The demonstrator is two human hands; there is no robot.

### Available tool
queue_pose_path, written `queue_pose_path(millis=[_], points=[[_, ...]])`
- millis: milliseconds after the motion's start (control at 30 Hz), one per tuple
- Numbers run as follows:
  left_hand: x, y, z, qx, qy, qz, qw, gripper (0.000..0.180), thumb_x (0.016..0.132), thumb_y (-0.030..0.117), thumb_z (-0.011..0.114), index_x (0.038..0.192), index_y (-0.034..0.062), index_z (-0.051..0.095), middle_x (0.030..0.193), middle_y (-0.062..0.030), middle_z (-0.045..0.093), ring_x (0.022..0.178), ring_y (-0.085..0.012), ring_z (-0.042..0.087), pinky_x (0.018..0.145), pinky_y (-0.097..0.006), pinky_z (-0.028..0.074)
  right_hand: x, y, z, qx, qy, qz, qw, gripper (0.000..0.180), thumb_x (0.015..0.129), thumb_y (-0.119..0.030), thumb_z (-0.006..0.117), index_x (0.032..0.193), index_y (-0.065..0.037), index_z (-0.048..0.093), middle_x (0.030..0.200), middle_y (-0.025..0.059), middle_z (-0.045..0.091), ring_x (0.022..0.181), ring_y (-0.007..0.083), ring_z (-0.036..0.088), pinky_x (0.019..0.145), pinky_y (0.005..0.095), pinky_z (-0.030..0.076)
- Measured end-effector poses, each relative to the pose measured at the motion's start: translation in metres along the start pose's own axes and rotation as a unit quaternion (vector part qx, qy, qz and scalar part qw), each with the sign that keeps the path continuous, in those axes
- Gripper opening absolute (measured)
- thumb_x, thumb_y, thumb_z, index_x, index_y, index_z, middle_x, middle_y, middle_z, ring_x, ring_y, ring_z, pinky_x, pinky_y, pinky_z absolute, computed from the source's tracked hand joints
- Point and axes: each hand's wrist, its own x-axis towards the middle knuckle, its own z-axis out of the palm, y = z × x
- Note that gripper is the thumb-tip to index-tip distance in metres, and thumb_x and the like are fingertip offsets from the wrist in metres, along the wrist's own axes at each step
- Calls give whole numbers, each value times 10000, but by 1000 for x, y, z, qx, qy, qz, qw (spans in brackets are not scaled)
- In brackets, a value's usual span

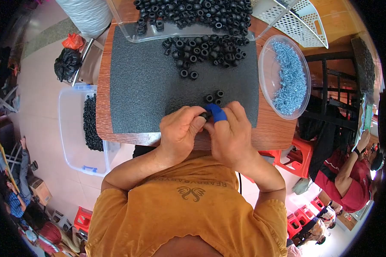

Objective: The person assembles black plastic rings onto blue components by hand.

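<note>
My left hand and my right hand meet over the near edge of the dark grey mat. Pinched between their fingertips is a small black hollow cap, mostly hidden by the fingers. A blue finger cover wraps a finger of my right hand and presses close against the cap. Just beyond my fingers lie a few loose black caps. Farther back, a spread of the same black caps reaches to a clear tray heaped with more.
A round clear tub of small pale-blue pieces stands right of the mat. Behind it leans a white perforated basket. Left of the table, a clear bin holds black caps. Red stools and a person in a red shirt are at the right.
</note>
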Motion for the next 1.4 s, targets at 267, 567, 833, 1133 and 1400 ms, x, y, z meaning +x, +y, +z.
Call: queue_pose_path(millis=[267,567,833,1133,1400], points=[[1,-1,-1,14,-5,18,1000,132,786,17,632,911,4,593,714,-121,575,601,-273,573,523,-332,438,-5,4,-1,-51,-5,-15,999,222,639,-4,667,775,36,496,691,140,476,630,308,436,535,395,363],[4,-1,-5,26,-37,63,997,147,780,28,634,916,6,584,700,-124,561,597,-293,556,510,-355,428,8,14,-17,16,-84,-59,995,196,660,-47,649,633,-34,455,633,124,464,658,287,446,548,399,352],[3,-3,-2,50,-23,107,993,145,787,36,633,917,2,579,705,-121,556,604,-297,558,512,-356,432,5,13,-10,33,-41,-45,998,210,651,-17,644,641,-39,436,608,111,430,583,277,427,492,390,330],[-1,0,-2,-20,-22,-21,999,121,817,59,622,922,8,588,708,-110,571,584,-238,577,512,-320,445,10,7,-10,6,-46,-47,998,179,653,-27,620,670,-31,442,659,131,441,644,288,415,545,394,326],[-4,0,-3,-152,-38,-163,974,136,877,91,591,949,-24,596,762,-84,607,620,-113,588,552,-238,480,6,7,-2,-36,-44,-39,998,376,583,-63,717,890,54,534,700,130,474,630,306,437,554,389,366]])
